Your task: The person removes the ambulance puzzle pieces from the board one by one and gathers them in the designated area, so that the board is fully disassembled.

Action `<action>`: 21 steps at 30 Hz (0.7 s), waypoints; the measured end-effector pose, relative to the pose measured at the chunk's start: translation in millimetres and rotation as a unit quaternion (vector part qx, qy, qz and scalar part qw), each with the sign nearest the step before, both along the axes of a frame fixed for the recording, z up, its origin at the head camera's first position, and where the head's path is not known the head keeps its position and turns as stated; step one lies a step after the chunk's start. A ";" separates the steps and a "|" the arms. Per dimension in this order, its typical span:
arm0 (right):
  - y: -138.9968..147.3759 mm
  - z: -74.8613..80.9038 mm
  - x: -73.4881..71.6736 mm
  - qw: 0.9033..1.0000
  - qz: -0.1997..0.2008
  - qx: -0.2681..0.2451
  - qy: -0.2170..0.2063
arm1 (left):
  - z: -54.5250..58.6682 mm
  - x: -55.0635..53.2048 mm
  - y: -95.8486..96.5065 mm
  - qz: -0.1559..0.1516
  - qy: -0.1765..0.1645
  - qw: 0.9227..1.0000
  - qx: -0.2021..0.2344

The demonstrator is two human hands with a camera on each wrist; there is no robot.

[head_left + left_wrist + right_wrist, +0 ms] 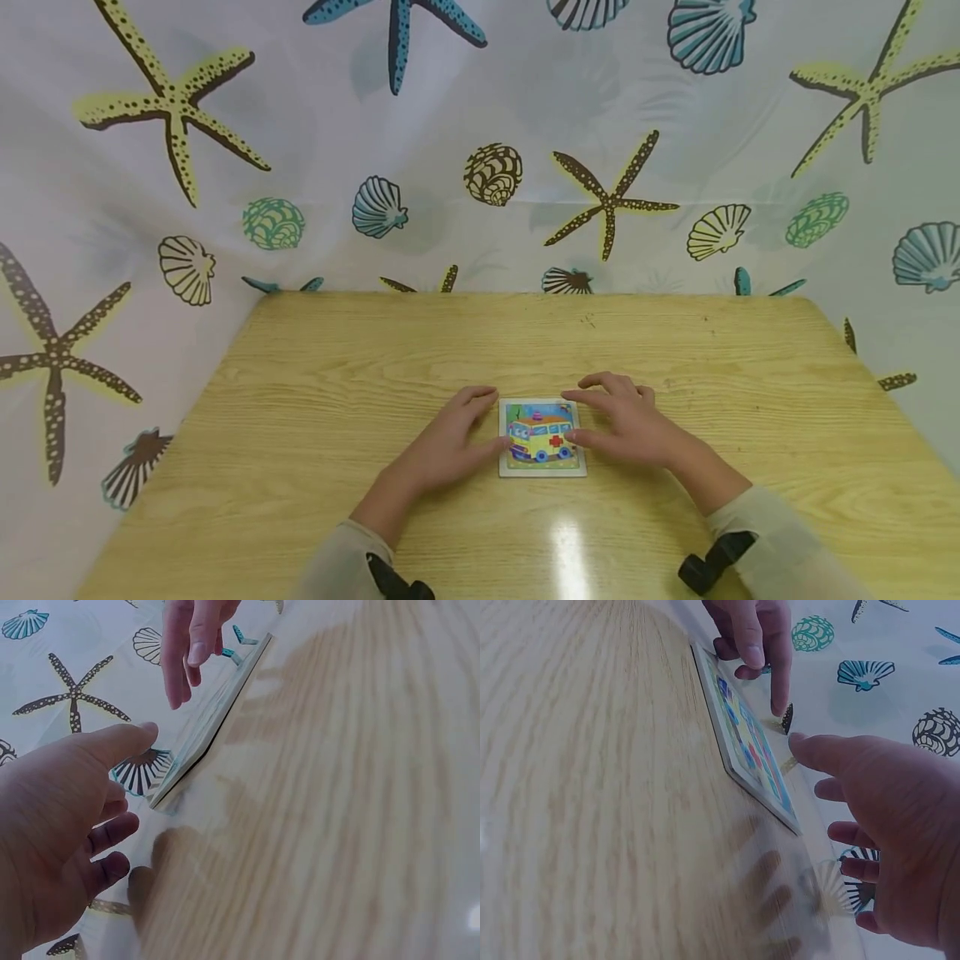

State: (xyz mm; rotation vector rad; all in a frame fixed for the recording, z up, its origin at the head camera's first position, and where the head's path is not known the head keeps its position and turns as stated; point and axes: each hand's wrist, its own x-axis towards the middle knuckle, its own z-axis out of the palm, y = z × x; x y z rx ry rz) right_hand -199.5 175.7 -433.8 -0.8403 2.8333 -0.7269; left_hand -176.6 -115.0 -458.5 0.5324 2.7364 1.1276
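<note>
Nearest in, pale sleeves (783, 542) run out of frame at the bottom, and black wrist mounts (716, 562) sit on them, the left one cut off by the edge. Up to the hands: left hand (453, 437) and right hand (626, 421), both relaxed, fingers parted and softly bent, gripping nothing! Between them, flat on the table, lies a square picture board (542, 472), thin, pale-rimmed, glossy, showing a yellow van with a red cross. The right thumb covers the van's rear end; whether either thumb tip touches, I can't tell. From the left wrist the board is nearly edge-on, its picture all but lost, while the right wrist catches it slanted and dim. Beneath, the table (360, 358) shows streaky wood grain and a white glare patch. And furthest back, creased white cloth (450, 108) printed with shells and starfish, several sliced by the top edge.
</note>
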 end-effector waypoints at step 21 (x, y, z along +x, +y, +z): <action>-51.7 -5.0 -17.1 0.998 0.050 0.040 -0.022 | -14.0 -4.1 18.6 0.083 0.029 0.996 0.018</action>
